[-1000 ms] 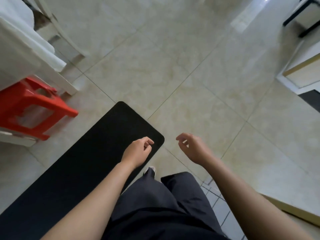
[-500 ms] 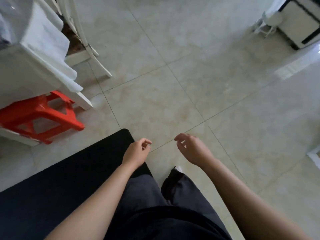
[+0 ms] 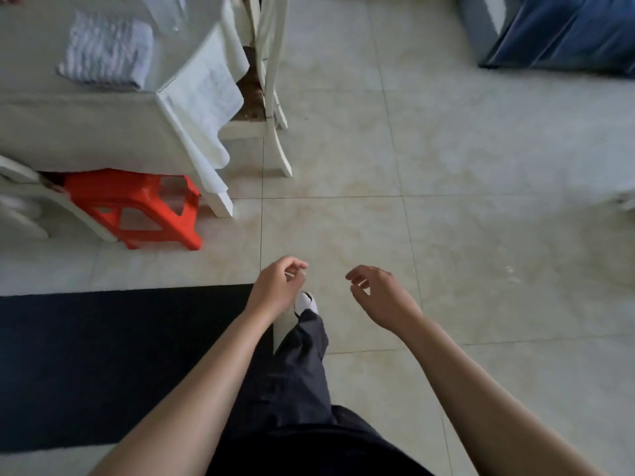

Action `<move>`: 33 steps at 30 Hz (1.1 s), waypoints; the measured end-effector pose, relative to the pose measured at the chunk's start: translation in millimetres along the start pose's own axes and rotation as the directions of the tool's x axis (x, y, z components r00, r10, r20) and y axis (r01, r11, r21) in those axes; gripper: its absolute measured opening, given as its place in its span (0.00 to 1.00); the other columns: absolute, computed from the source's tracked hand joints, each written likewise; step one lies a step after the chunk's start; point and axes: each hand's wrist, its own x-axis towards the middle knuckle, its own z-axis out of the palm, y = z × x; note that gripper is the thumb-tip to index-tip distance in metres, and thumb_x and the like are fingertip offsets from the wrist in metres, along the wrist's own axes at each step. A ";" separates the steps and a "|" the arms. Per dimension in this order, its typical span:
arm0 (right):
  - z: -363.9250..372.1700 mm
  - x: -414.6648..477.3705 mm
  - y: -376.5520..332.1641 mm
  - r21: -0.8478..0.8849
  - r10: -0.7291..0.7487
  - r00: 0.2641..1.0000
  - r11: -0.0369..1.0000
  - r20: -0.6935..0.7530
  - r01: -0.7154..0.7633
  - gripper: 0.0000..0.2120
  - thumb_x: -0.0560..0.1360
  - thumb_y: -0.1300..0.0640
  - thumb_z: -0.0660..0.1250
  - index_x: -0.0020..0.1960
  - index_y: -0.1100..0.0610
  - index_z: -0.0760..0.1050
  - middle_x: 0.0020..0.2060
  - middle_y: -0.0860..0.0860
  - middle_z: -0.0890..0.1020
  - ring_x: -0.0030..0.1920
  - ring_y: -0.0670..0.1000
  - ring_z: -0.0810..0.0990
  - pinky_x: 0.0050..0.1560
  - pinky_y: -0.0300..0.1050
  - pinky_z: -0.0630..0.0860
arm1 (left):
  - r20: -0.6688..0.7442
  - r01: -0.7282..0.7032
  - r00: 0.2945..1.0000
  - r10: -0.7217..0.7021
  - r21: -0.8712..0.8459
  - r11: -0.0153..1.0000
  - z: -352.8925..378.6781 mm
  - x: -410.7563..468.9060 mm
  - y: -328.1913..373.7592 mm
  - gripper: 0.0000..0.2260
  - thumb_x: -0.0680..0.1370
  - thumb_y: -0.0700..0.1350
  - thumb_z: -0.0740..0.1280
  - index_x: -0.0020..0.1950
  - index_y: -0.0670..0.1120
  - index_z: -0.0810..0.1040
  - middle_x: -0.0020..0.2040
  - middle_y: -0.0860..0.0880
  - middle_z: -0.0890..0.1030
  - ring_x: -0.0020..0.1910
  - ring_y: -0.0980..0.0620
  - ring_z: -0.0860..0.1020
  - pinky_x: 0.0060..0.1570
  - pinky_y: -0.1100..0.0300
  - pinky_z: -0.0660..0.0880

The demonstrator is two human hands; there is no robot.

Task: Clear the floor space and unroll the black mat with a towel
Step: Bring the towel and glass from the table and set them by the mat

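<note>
The black mat (image 3: 113,362) lies flat and unrolled on the tiled floor at the lower left. A folded white-and-grey towel (image 3: 106,51) rests on the white-clothed table (image 3: 86,128) at the upper left. My left hand (image 3: 278,286) hangs in the air over the mat's right end, fingers loosely curled, holding nothing. My right hand (image 3: 381,297) hangs beside it over bare tile, fingers loosely curled and empty. My leg in dark trousers and a white shoe (image 3: 305,302) steps forward between them.
A red plastic stool (image 3: 137,207) sits under the table's edge. A white chair (image 3: 271,87) stands behind the table's corner. A blue piece of furniture (image 3: 563,32) fills the top right. Beige tiles (image 3: 464,201) stretch ahead and to the right.
The view has turned left and forward: the table, towel and stool came further into view, and the mat now lies across the lower left. Both hands stay empty in front of me.
</note>
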 end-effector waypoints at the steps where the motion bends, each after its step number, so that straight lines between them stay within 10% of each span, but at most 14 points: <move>1: -5.5 12.9 -1.9 -0.010 -0.019 1.000 1.000 0.004 0.019 0.12 0.76 0.57 0.62 0.58 0.53 0.77 0.51 0.49 0.80 0.51 0.51 0.78 0.53 0.46 0.75 | 0.007 0.002 1.000 -0.002 -0.003 1.000 -4.1 12.2 2.3 0.08 0.78 0.46 0.63 0.55 0.50 0.79 0.50 0.52 0.80 0.49 0.54 0.79 0.51 0.59 0.75; 17: -130.0 303.6 -136.7 -0.105 -0.249 0.955 0.958 0.162 0.267 0.12 0.76 0.57 0.61 0.59 0.53 0.76 0.52 0.47 0.80 0.53 0.48 0.77 0.56 0.43 0.73 | -0.234 0.162 0.957 -0.171 -0.057 0.985 -147.5 236.5 49.7 0.08 0.78 0.43 0.62 0.54 0.50 0.78 0.47 0.53 0.80 0.45 0.55 0.78 0.43 0.62 0.73; 24: -167.2 428.4 -207.0 -0.089 -0.408 0.871 0.891 0.275 0.445 0.13 0.76 0.56 0.61 0.59 0.52 0.76 0.53 0.47 0.80 0.53 0.48 0.78 0.55 0.43 0.74 | -0.454 0.215 0.842 -0.291 -0.212 0.953 -213.0 313.8 57.8 0.06 0.75 0.48 0.64 0.47 0.60 0.76 0.45 0.59 0.81 0.46 0.55 0.81 0.49 0.54 0.77; 33: -184.2 544.1 -303.6 0.004 -0.492 0.781 0.847 0.385 0.532 0.14 0.75 0.59 0.62 0.61 0.55 0.75 0.57 0.51 0.79 0.53 0.49 0.78 0.58 0.45 0.73 | -0.592 0.236 0.687 -0.422 -0.367 0.900 -277.7 370.2 62.8 0.09 0.77 0.41 0.64 0.55 0.48 0.79 0.49 0.54 0.81 0.47 0.55 0.80 0.40 0.73 0.67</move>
